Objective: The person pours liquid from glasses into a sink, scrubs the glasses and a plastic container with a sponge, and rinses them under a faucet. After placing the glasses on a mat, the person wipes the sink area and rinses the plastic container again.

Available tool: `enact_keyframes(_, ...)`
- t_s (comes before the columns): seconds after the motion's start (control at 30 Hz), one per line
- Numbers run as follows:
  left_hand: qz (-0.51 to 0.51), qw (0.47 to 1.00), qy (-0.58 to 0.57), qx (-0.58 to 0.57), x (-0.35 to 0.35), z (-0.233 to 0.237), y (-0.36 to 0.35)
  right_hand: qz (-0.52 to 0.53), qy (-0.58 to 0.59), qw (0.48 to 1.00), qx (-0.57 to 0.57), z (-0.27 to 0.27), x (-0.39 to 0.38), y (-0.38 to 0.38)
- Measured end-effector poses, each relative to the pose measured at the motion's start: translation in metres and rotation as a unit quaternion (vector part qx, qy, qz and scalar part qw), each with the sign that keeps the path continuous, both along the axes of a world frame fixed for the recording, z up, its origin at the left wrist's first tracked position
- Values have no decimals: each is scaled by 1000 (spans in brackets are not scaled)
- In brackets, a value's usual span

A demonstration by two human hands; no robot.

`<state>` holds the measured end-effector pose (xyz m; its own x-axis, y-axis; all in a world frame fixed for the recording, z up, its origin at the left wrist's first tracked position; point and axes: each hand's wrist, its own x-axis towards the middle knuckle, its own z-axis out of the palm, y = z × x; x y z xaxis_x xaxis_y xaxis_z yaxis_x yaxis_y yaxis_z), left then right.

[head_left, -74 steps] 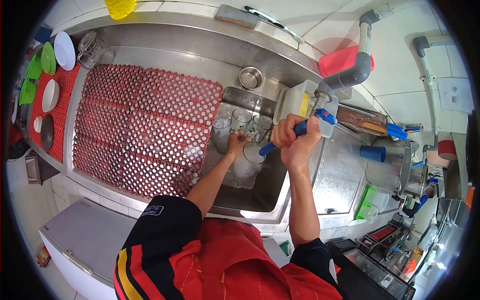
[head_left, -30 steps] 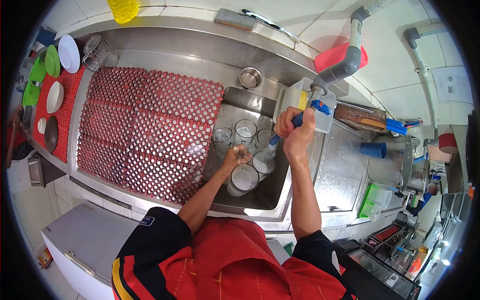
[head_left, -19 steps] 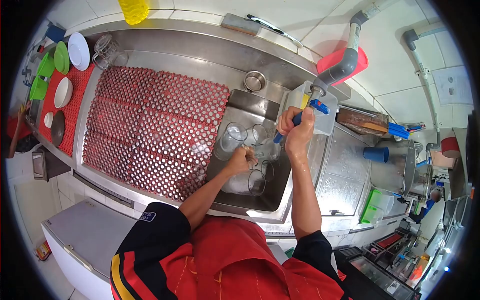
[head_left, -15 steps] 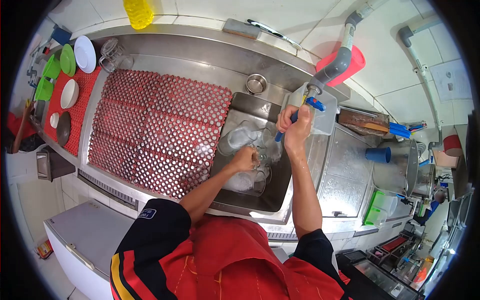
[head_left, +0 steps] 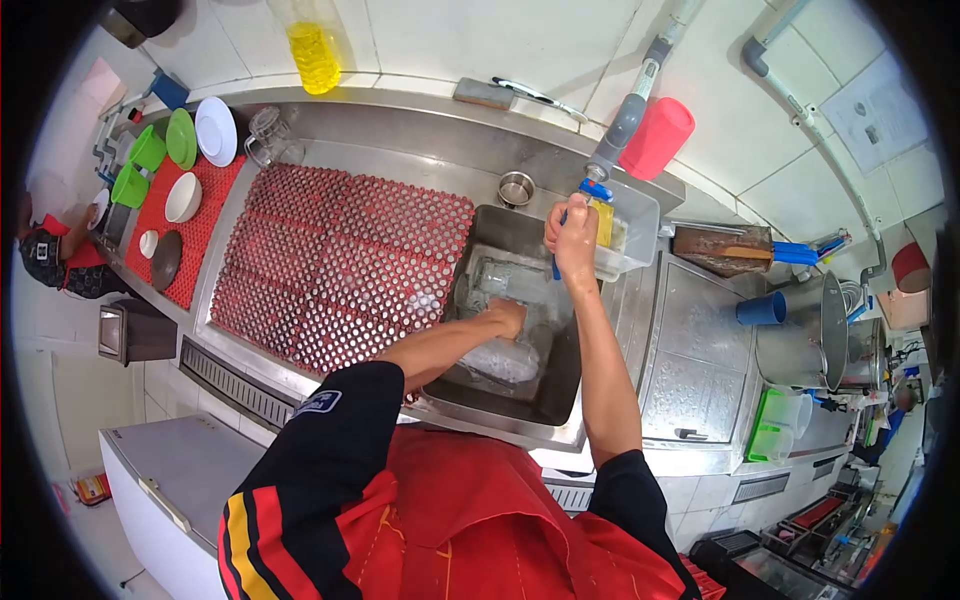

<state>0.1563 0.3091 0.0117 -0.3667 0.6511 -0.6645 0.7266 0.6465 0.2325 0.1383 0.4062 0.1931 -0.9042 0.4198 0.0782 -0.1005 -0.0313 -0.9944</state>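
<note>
My right hand (head_left: 570,236) is closed round a blue hose (head_left: 556,270) below the grey tap pipe and its blue valve (head_left: 595,190). My left hand (head_left: 507,318) is down in the metal sink (head_left: 562,385), its fingers curled in; whatever they grip is hidden. Just beyond it a clear glass mug (head_left: 505,277) lies on its side in the water. Nearer to me, another clear glass (head_left: 503,360) lies in the basin, blurred by the water.
Left of the sink is a red perforated mat (head_left: 335,260), with a glass jug (head_left: 268,138), plates and bowls (head_left: 184,198) beyond. A clear plastic tub (head_left: 630,235) stands right of the sink. Another person (head_left: 60,250) is at far left.
The view has shifted, so the counter sits farther right. My left hand remains low in the sink, and the glasses there lie differently. My right hand still grips the blue hose.
</note>
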Motion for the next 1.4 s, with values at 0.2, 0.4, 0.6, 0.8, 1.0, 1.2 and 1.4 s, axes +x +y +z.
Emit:
enact_keyframes(0.2,-45,994,-14,-101,3,-39,24,-9,3,1000,-16,1,3,-1)
enact_keyframes(0.4,-233,941,48,-241,15,-135,44,-23,14,1000,-7,3,0,-7)
enact_keyframes(0.6,-170,963,60,-202,34,-88,45,-22,18,1000,0,4,0,-5)
enact_keyframes(0.8,-212,929,95,-288,44,-118,52,7,14,1000,-22,-5,-1,3)
enact_keyframes(1.0,-132,949,55,-283,52,-46,54,8,24,997,-73,4,-2,-10)
enact_keyframes(1.2,-102,952,60,-283,60,-32,52,75,56,985,-144,0,-4,-9)
enact_keyframes(1.4,-132,961,68,-236,64,-24,49,138,62,966,-210,6,0,-11)
